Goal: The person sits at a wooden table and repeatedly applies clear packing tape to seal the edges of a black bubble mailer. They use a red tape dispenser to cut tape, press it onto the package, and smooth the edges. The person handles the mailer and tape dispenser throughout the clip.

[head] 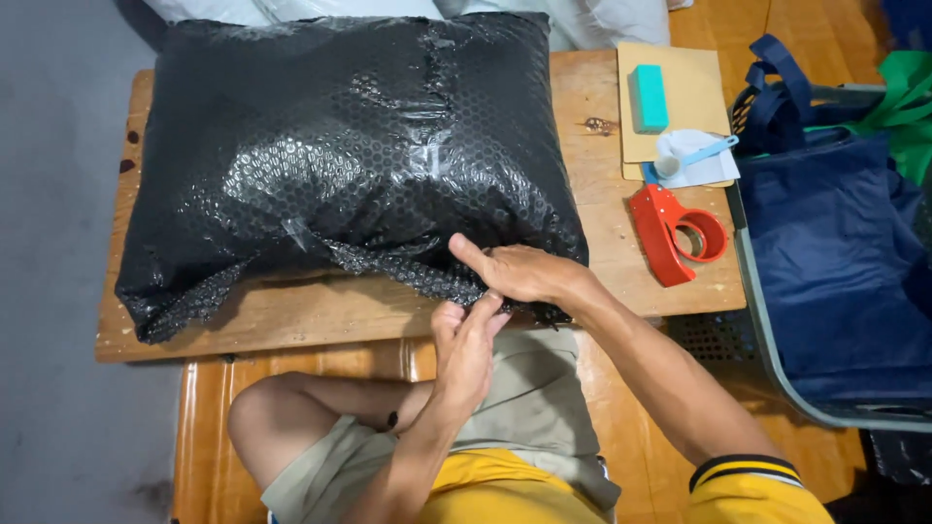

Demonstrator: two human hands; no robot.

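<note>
Bright, even overhead light; white glare patches shine on the black bubble-wrap padded parcel (349, 155). Soft shadow falls just below it on the pale wooden board (330, 315). Focus is sharp, edges slightly bowed.

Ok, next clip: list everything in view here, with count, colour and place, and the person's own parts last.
bubble-wrapped parcel: one, black, fills most of the board
wooden board: one, light brown, under the parcel
tape dispenser: one, red, on the board right of the parcel
cardboard sheet: one, tan, far right of the board
teal block: one, on the cardboard sheet
white item with blue handle: one, near edge of the cardboard; kind unclear
fabric bag: one, navy, in a grey-framed cart at right
green fabric: one, upper right
left hand: pinching the parcel's near edge
right hand: pressing on the same edge
</note>
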